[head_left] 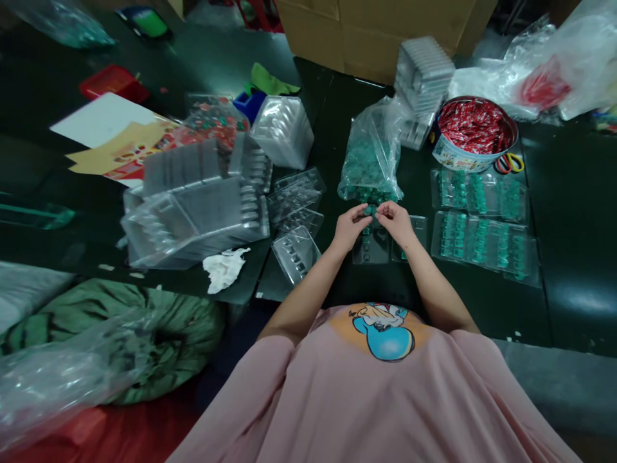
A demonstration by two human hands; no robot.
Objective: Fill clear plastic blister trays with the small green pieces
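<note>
My left hand (353, 227) and my right hand (396, 222) meet over the table, fingertips pinched on a small translucent green piece (370, 210); its exact kind is too small to make out. Just beneath them lies a clear plastic blister tray (378, 253) with a row of small cavities. Under my right wrist another clear tray (418, 226) is partly hidden. Directly beyond my fingers, a clear plastic bag (371, 151) full of similar green pieces lies with its mouth toward me.
To the right, clear trays (484, 239) hold rows of green pieces. Behind them stand a round tin (475, 135) of red packets and scissors (511, 163). Stacked clear trays (193, 212) crowd the left, beside crumpled white tissue (224, 269). A cardboard box (380, 32) stands at the back.
</note>
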